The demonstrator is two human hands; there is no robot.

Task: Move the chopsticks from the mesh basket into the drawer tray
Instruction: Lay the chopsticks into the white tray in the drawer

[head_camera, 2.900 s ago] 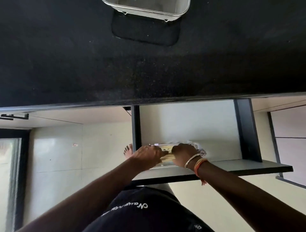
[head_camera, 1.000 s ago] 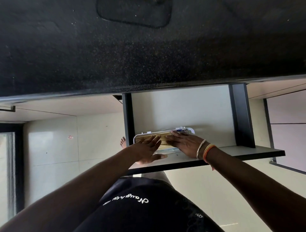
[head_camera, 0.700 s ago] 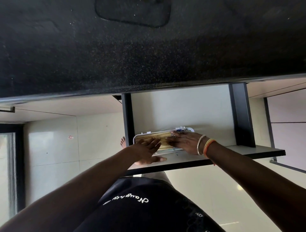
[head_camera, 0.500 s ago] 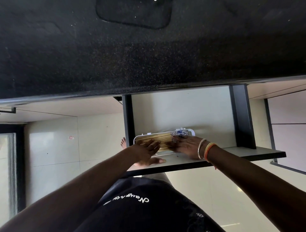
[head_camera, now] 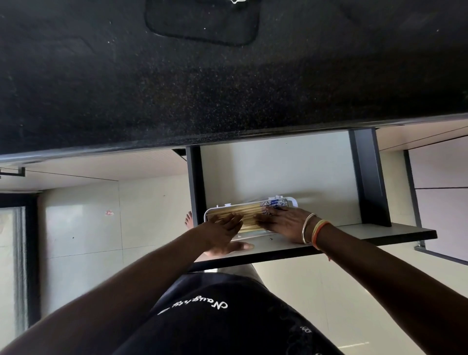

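Observation:
Several wooden chopsticks (head_camera: 247, 214) with blue patterned ends lie side by side in a white tray (head_camera: 291, 201) at the front of the open drawer (head_camera: 278, 167). My left hand (head_camera: 222, 231) rests flat on the left part of the chopsticks, fingers spread, thumb on the drawer's front edge. My right hand (head_camera: 286, 223), with bangles at the wrist, lies flat on the right part of them. Neither hand grips anything. Only a sliver of the mesh basket (head_camera: 236, 1) shows at the top edge.
A black speckled countertop (head_camera: 228, 88) overhangs the drawer, with a dark mat (head_camera: 202, 22) at its far side. The drawer has dark side walls (head_camera: 369, 177) and a dark front panel (head_camera: 379, 234). Pale floor tiles and my bare foot (head_camera: 189, 219) lie to the left.
The view has tilted down, so the basket left the top of the frame. My hands went from closed over the tray to flat and spread on the chopsticks, drifting slightly apart.

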